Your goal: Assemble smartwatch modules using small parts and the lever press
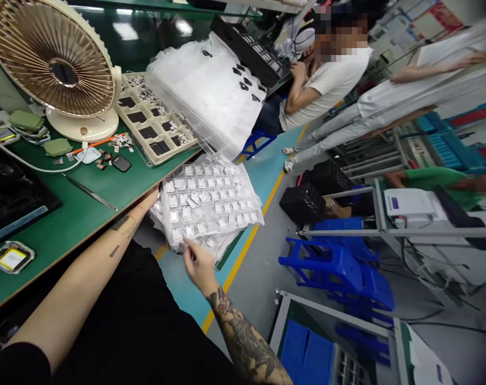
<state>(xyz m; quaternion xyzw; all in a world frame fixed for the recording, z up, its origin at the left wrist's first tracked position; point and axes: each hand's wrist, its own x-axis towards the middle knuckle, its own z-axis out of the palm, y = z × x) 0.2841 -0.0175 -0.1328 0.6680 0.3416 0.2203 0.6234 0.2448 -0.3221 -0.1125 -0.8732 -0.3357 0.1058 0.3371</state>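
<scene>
A clear plastic tray point(208, 214) full of small white squarish parts sits at the table's edge, tilted in my view. Some of its pockets hold no part, and a few parts lie askew. My right hand point(200, 266) is at the tray's near corner, its fingers curled in and the fingertips close to a white part point(176, 235). What those fingers hold, if anything, is hidden. My left forearm point(124, 235) stretches along the table edge to the tray's left side, and the hand itself is hidden there behind the table edge and the tray.
On the green table point(90, 187) stand a fan point(62, 75), a beige compartment tray point(154, 120), tweezers point(91, 192) and a device with a yellow battery point(12, 258). A stack of clear trays point(202, 85) lies behind. Blue stools point(331, 267) are at right. Other people sit and stand beyond.
</scene>
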